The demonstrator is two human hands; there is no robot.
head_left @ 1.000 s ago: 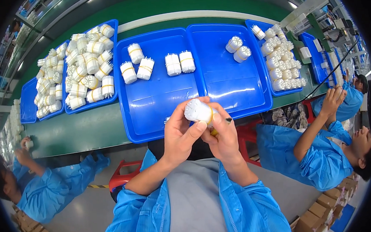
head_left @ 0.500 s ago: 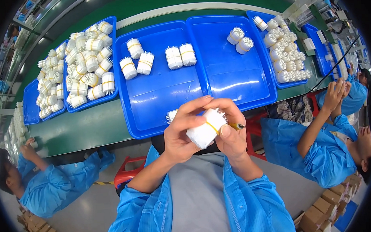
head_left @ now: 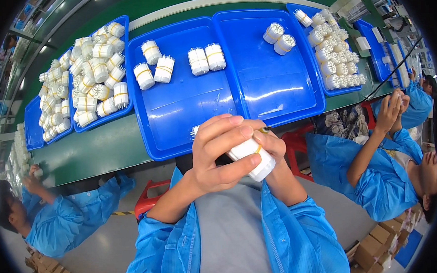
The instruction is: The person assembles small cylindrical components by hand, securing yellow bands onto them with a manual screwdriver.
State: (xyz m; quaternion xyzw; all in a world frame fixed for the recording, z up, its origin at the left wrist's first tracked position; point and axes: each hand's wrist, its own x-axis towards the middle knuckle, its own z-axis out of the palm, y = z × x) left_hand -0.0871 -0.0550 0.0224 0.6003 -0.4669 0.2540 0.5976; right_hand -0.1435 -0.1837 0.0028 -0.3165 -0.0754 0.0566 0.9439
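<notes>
My left hand [head_left: 218,154] wraps around a white ribbed cylinder part [head_left: 251,157] with a yellow band, held close in front of my chest. My right hand [head_left: 274,144] grips the same part from behind and is mostly hidden by it. Both hands hover over the near edge of a blue tray [head_left: 178,114] on the green bench [head_left: 95,148]. On that tray lie several more white banded cylinders [head_left: 154,69], in pairs. A second blue tray [head_left: 270,91] to the right carries two round white parts [head_left: 279,37].
Blue trays piled with white parts sit at far left [head_left: 94,74] and far right [head_left: 334,56]. A person in a blue coat works on my left [head_left: 60,224], another on my right [head_left: 388,167]. A red stool [head_left: 150,199] and cardboard boxes [head_left: 377,239] stand below.
Both hands have drawn the white part nearer to me and lower, and turned it so its side now faces up instead of its round end.
</notes>
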